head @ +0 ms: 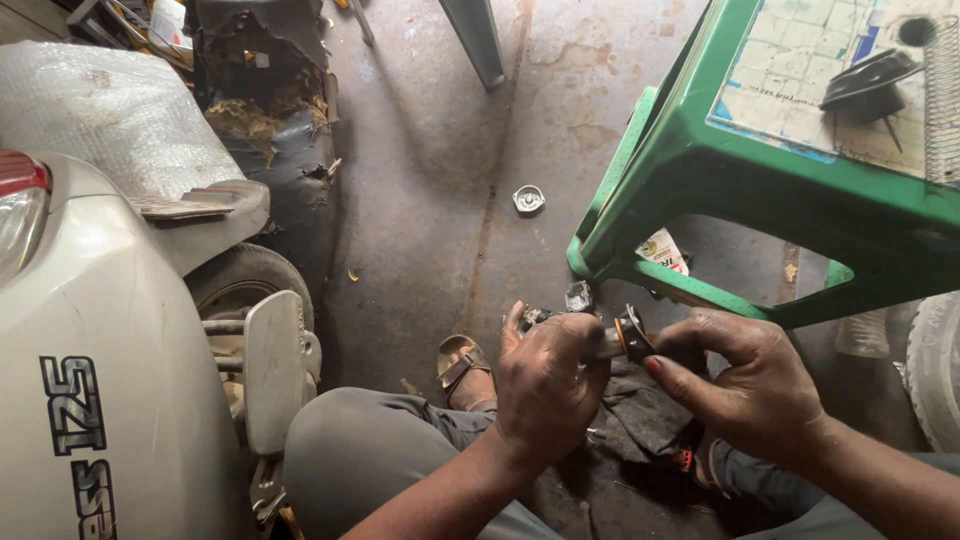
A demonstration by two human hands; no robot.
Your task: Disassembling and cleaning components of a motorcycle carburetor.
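My left hand (545, 385) is closed around a small metal part (610, 342) whose shiny shaft sticks out to the right. At the shaft's end sits a black piece with an orange ring (630, 335). My right hand (740, 385) pinches that black end with thumb and fingers. Both hands hover above a dark greasy rag (645, 420) lying over my lap and the floor. A small silver part (578, 296) lies on the floor just beyond the hands.
A white scooter's rear body (90, 380) and wheel (240, 280) stand at left. A green plastic stool (760, 190) at right carries a black part (868, 80) and a coil spring (940, 100). A round metal cap (528, 200) lies on the concrete floor. My sandalled foot (462, 368) is below.
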